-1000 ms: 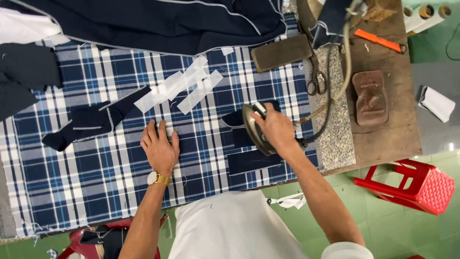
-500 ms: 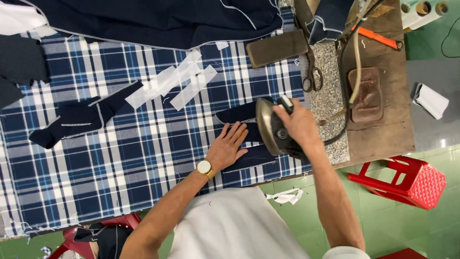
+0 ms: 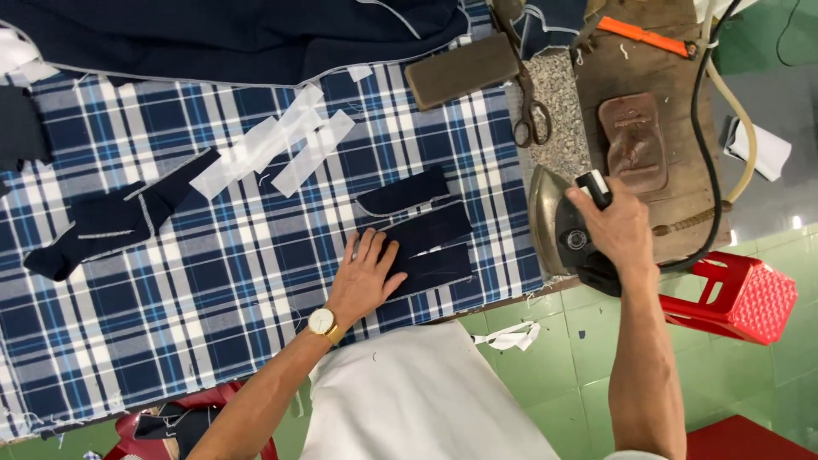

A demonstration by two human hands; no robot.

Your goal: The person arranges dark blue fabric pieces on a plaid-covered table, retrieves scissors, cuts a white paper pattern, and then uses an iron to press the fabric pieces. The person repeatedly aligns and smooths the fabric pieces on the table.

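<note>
My left hand, with a gold watch on the wrist, lies flat on the left end of small navy fabric pieces spread on the blue plaid ironing cloth. My right hand grips the black handle of a metal iron, which stands at the right edge of the table beside a speckled stone slab. The iron is off the navy pieces, to their right.
White interfacing strips and a navy strip lie left. Scissors, a brown block, a brown iron rest and an orange tool sit at the right. Dark garment at top. Red stool on the green floor.
My right hand carried the iron rightward off the navy pieces to the table's right edge. My left hand moved right from the plaid cloth onto those pieces.
</note>
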